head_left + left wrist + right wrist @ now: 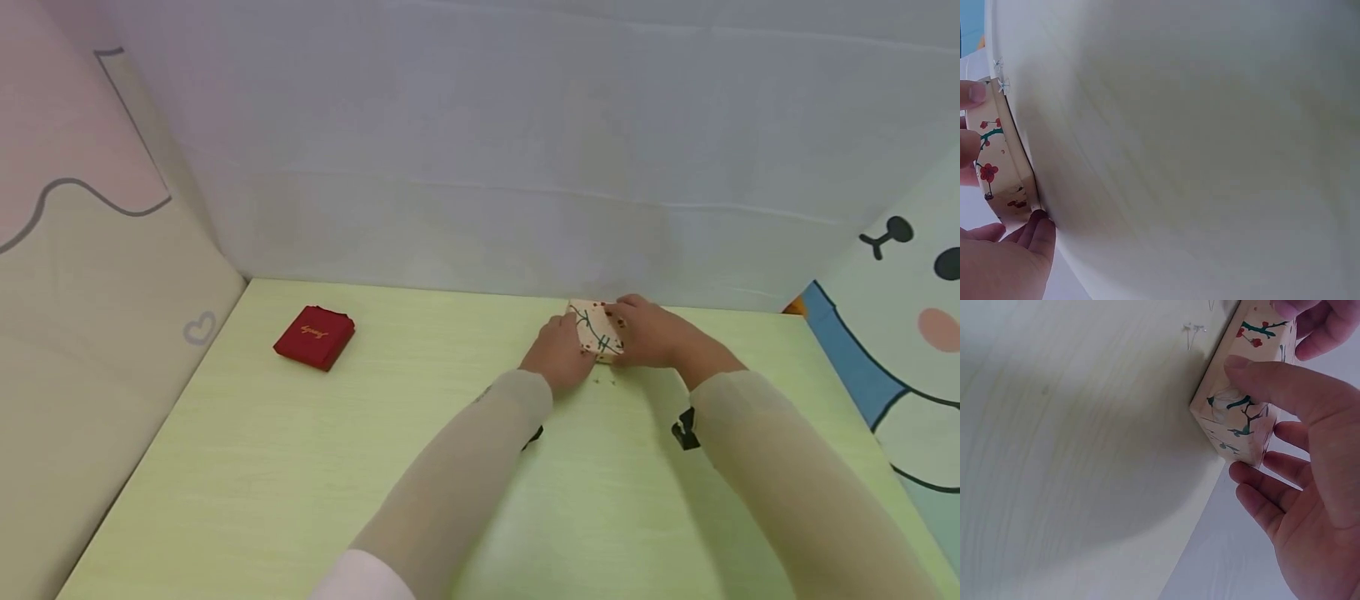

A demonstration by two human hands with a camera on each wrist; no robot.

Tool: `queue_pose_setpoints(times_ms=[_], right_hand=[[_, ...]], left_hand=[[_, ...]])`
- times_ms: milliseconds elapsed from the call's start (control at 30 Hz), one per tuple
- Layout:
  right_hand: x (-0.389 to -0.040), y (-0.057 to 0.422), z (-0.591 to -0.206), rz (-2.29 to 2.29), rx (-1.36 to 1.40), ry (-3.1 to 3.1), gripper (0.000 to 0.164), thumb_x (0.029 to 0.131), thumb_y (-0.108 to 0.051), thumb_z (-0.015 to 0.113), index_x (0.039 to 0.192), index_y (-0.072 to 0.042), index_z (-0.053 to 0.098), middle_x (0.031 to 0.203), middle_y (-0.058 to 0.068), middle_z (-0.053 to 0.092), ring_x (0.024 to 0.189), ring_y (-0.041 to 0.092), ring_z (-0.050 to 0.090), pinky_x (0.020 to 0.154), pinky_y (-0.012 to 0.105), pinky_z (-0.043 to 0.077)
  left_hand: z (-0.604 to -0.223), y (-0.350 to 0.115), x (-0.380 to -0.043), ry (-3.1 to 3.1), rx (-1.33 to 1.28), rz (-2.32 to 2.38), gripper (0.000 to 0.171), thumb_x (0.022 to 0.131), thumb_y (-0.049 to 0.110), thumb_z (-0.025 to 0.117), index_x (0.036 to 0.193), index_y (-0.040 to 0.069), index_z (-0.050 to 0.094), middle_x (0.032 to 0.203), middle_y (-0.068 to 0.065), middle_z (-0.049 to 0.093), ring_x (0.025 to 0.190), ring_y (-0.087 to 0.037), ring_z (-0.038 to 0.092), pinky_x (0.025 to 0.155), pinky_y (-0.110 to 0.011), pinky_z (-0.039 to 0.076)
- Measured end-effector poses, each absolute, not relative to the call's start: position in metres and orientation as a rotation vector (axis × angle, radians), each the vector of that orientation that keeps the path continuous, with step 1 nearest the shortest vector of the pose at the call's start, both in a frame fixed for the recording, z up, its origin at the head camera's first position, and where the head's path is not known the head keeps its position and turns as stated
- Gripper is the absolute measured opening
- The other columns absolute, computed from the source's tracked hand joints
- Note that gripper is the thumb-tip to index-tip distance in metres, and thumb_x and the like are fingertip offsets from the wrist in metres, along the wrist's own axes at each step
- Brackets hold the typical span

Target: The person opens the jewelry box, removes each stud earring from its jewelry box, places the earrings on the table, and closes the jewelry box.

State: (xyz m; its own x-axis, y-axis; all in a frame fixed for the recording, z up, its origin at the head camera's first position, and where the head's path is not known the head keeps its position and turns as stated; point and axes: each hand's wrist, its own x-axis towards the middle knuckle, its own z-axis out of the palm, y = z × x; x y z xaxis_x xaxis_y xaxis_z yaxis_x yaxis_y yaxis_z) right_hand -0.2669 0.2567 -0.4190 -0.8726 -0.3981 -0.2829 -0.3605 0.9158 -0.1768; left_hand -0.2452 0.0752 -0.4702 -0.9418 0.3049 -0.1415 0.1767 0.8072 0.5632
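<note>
A small cream box [597,330] with a painted blossom-branch pattern sits near the back edge of the table, right of centre. My left hand [561,357] grips its left side. From the other side my right hand [651,333] holds it, the thumb on the front face in the right wrist view and the fingers curled around the end. Two tiny silvery star-shaped earrings [1195,329] with thin stems lie on the table just in front of the box. The box looks closed, and its far side is hidden.
A flat red box [315,336] with gold lettering lies at the back left of the pale table [300,467]. A white sheet wall [480,167] rises behind the table. Printed panels stand on both sides, the right one [922,350] with a cartoon face.
</note>
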Motion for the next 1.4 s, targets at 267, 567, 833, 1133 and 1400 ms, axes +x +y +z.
queue_pose_setpoints(times_ms=[267, 567, 833, 1133, 1400], right_hand=[[-0.258, 0.258, -0.41, -0.249, -0.548, 2.78, 0.09, 0.084, -0.03, 0.086, 0.152, 0.006, 0.041, 0.154, 0.033, 0.034, 0.135, 0.054, 0.042, 0.106, 0.066, 0.04], [-0.251, 0.26, -0.401, -0.377, -0.427, 2.771, 0.099, 0.084, -0.035, 0.087, 0.157, 0.004, 0.033, 0.157, 0.033, 0.029, 0.14, 0.056, 0.033, 0.109, 0.069, 0.034], [-0.239, 0.236, -0.398, -0.556, -0.437, 2.781, 0.094, 0.088, -0.031, 0.083, 0.159, 0.001, 0.031, 0.159, 0.028, 0.03, 0.143, 0.048, 0.034, 0.111, 0.066, 0.034], [-0.232, 0.181, -0.403, -0.689, -0.532, 2.734, 0.103, 0.084, -0.034, 0.087, 0.163, -0.007, 0.025, 0.164, 0.018, 0.028, 0.145, 0.038, 0.036, 0.114, 0.056, 0.037], [-0.227, 0.129, -0.416, -0.787, -0.586, 2.696, 0.097, 0.088, -0.038, 0.083, 0.163, -0.011, 0.028, 0.162, 0.011, 0.033, 0.134, 0.032, 0.052, 0.109, 0.047, 0.044]], left_hand=[[-0.472, 0.057, -0.244, 2.722, 0.493, 0.784, 0.074, 0.104, 0.039, 0.058, 0.162, 0.008, 0.026, 0.159, -0.006, 0.038, 0.146, -0.019, 0.037, 0.117, -0.032, 0.034], [-0.468, 0.02, -0.249, 2.71, 0.525, 0.749, 0.078, 0.103, 0.037, 0.06, 0.163, 0.005, 0.022, 0.164, -0.012, 0.032, 0.151, -0.025, 0.03, 0.12, -0.037, 0.03], [-0.456, -0.021, -0.241, 2.697, 0.564, 0.679, 0.079, 0.103, 0.036, 0.061, 0.163, 0.004, 0.021, 0.165, -0.012, 0.029, 0.152, -0.026, 0.028, 0.121, -0.038, 0.027], [-0.448, -0.095, -0.24, 2.795, 0.627, 0.525, 0.077, 0.1, 0.031, 0.063, 0.16, -0.001, 0.026, 0.16, -0.018, 0.034, 0.149, -0.033, 0.032, 0.121, -0.043, 0.027], [-0.451, -0.177, -0.22, 2.837, 0.603, 0.389, 0.073, 0.097, 0.027, 0.069, 0.155, -0.002, 0.035, 0.154, -0.02, 0.042, 0.142, -0.038, 0.038, 0.118, -0.051, 0.033]])
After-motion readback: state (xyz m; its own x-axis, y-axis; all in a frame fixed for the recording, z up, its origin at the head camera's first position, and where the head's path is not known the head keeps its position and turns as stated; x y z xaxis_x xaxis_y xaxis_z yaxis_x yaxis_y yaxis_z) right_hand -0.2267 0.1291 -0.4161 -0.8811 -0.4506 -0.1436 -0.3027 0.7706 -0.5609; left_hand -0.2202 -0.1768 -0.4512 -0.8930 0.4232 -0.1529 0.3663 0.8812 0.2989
